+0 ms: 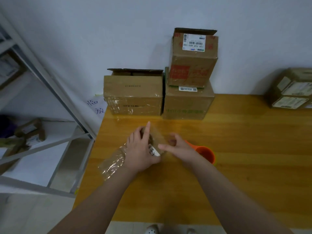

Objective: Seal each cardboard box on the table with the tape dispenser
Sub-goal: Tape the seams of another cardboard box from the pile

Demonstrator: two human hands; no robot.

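Frankly, I couldn't tell whether the brown object (157, 138) under my left hand (141, 149) was a small box or a tape roll. Those fingers curled round it, gripping. A crinkled tape strip (111, 163) ran past that wrist. My right hand (179, 147) sat just beside, fingers partly curled; pinching or not, I couldn't say. The tape dispenser (205, 153) lay behind its palm and the cardboard boxes (133, 95) beyond the fingertips. I judged it best to steady first, then smooth outward.
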